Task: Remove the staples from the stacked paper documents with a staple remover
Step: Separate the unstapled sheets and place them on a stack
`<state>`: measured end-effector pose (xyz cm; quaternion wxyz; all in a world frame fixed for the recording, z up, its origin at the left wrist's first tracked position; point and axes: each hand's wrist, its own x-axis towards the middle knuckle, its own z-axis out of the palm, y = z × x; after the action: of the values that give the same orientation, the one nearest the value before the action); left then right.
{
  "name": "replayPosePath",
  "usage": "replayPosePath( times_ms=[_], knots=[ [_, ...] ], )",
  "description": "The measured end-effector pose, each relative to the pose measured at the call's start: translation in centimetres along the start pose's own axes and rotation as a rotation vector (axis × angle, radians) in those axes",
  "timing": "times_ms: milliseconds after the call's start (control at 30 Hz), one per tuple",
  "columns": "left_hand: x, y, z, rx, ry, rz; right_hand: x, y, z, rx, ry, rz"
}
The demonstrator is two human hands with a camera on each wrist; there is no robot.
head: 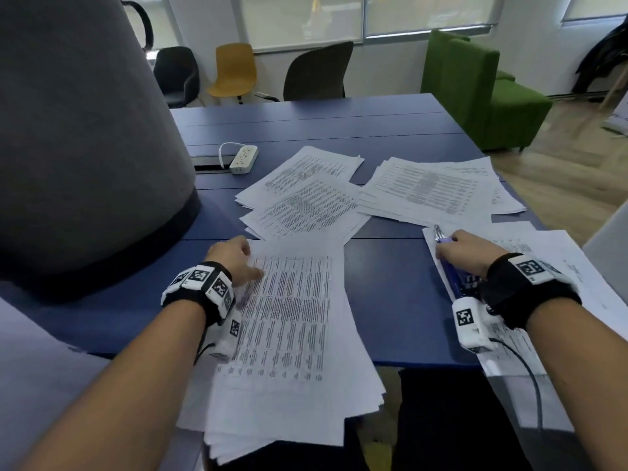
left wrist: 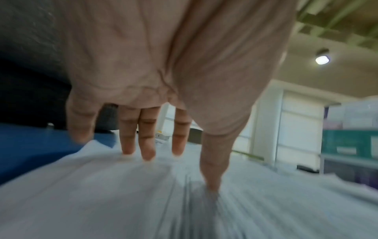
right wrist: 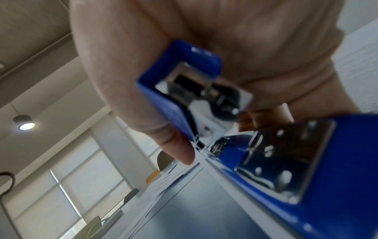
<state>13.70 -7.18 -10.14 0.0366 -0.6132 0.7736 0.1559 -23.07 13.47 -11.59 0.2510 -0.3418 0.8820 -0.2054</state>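
A thick stack of printed paper documents (head: 289, 317) lies in front of me and overhangs the near edge of the blue table (head: 390, 300). My left hand (head: 234, 256) rests on the stack's far left corner. Its fingers (left wrist: 147, 137) are straight, their tips touching the top sheet (left wrist: 184, 202). My right hand (head: 465, 249) grips a blue staple remover (head: 457, 277) with a metal tip, low over other sheets (head: 560, 266) at the right. In the right wrist view the thumb and fingers wrap round the staple remover (right wrist: 184, 97). No staple is visible.
Two more spreads of printed sheets (head: 306, 198) (head: 435, 188) lie further back. A white power strip (head: 243, 159) sits behind them. A big grey cone-shaped body (head: 85, 147) stands on the table's left side. Chairs and a green sofa (head: 475, 90) stand beyond.
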Motion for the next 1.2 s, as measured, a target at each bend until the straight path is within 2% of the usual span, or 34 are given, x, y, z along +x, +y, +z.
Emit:
replayPosePath(
  times_ms=[67,233,333,400,533,600,733,800,900,967,1100,1133,1200],
  knots=[
    [-0.6,-0.5,0.2,-0.022,-0.03,-0.034,0.1,0.3,0.0,0.015,0.0,0.003],
    [-1.4,0.7,-0.8,0.107,-0.183,0.078,0.1,0.5,0.2,0.023,0.004,-0.005],
    [-1.1,1.4,-0.1,0.029,-0.233,0.104,-0.2,0.5,0.3,0.021,0.031,-0.005],
    [-1.2,2.1,0.5,-0.048,-0.206,0.09,-0.3,0.6,0.2,0.021,0.036,-0.016],
    [-1.7,3.3,1.6,-0.16,-0.061,0.054,-0.2,0.6,0.1,0.022,0.034,-0.02],
    [-1.9,3.8,2.2,-0.331,-0.015,0.036,-0.2,0.7,0.1,0.02,0.032,-0.016],
    [-2.5,4.6,1.7,-0.612,-0.036,0.153,-0.4,0.4,0.1,0.037,0.035,-0.018],
    [-3.2,5.2,0.9,-0.74,0.069,0.255,-0.7,0.4,-0.1,0.043,0.029,-0.032],
    [-3.9,6.5,-0.3,-0.785,0.468,0.387,-0.9,0.8,-0.2,0.053,0.037,-0.04],
    [-4.4,7.2,-0.3,-0.836,0.54,0.455,-1.0,0.8,-0.3,0.06,0.037,-0.044],
    [-5.4,7.5,2.0,-0.651,0.378,0.64,-1.5,0.8,-0.3,0.086,0.037,-0.034],
    [-5.5,7.4,2.6,-0.535,0.361,0.656,-1.9,0.8,-0.3,0.089,0.037,-0.025],
    [-5.5,7.3,2.5,-0.308,0.401,0.602,-2.4,0.7,-0.4,0.083,0.043,-0.02]
  ],
)
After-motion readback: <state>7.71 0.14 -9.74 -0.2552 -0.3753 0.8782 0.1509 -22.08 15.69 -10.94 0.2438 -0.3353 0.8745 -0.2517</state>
